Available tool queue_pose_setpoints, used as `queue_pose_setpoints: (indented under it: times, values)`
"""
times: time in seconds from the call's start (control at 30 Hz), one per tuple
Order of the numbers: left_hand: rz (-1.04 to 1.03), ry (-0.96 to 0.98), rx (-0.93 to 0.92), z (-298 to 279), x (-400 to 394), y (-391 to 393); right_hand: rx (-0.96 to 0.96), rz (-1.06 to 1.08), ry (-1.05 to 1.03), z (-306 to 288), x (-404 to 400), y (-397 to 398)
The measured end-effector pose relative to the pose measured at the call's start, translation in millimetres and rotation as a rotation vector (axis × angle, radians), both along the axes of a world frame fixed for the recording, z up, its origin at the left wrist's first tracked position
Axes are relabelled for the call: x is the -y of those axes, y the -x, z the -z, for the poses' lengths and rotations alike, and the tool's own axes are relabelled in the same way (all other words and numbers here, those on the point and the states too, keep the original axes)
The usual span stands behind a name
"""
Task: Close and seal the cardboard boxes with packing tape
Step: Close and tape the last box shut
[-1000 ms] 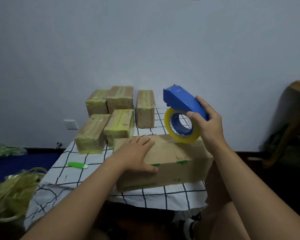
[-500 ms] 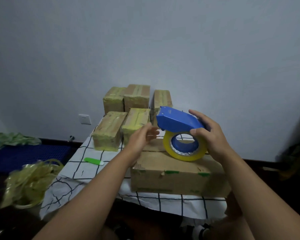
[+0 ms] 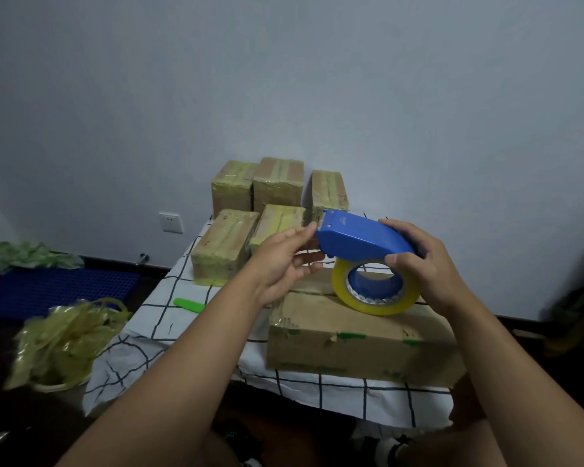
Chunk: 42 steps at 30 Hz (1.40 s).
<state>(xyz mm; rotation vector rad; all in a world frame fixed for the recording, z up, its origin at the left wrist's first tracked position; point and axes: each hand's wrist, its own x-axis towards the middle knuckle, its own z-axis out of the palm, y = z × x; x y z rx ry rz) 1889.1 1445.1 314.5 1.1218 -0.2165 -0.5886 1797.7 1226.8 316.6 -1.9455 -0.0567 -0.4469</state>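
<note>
**Tape end being sought over the unsealed box**

The table draped in a white cloth with black grid lines (image 3: pixel 139 352) carries everything. The long plain brown cardboard box (image 3: pixel 361 348) lies along its near right edge, with no tape visible across its top, so it is likely the one to seal next. Five smaller cardboard boxes wrapped in yellowish tape (image 3: pixel 223 247) are clustered at the far edge against the wall, probably parked there to leave the near half open for work. The blue plastic tape dispenser with its yellow roll (image 3: pixel 368 264) hangs just above the long box's top. The right hand (image 3: pixel 429 264) clasps its rear and the roll to steady it. The left hand (image 3: pixel 284 261) reaches its fingertips to the dispenser's front lip, apparently to find the tape end; whether it pinches any tape cannot be told. A small green flat tool (image 3: pixel 189 305) lies on bare cloth left of the box, where room to slide remains.
</note>
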Motion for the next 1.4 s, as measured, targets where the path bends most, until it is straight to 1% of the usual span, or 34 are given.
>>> queue_pose_setpoints:
  times: [0.1,0.33,0.57,0.63,0.77,0.87,1.0,1.17,1.4]
  values:
    - [-0.011,-0.007,-0.020,2,-5,-1,-0.001,0.001,-0.015,1,1,0]
    - [-0.045,-0.163,-0.105,1,-9,-1,-0.006,-0.011,0.020,-1,0,1]
    - [-0.065,-0.172,-0.138,-2,-13,0,-0.026,-0.060,0.068,-6,-2,1]
    - [-0.063,-0.210,-0.098,-3,-18,-2,-0.040,-0.067,0.081,-8,-2,1]
    - [-0.066,-0.344,0.040,-6,-28,-6,-0.080,-0.103,0.128,-18,-2,-4]
    - [-0.090,-0.382,0.068,-4,-41,-9,-0.106,-0.120,0.169,-32,-2,-5]
    - [-0.142,-0.397,0.042,8,-62,-13,-0.154,-0.161,0.237,-38,-7,-8]
    - [-0.114,-0.425,-0.034,31,-71,-8,-0.224,-0.177,0.339,-32,-14,-19]
    - [-0.154,-0.419,-0.097,54,-75,-10,-0.273,-0.212,0.462,-41,-26,-30]
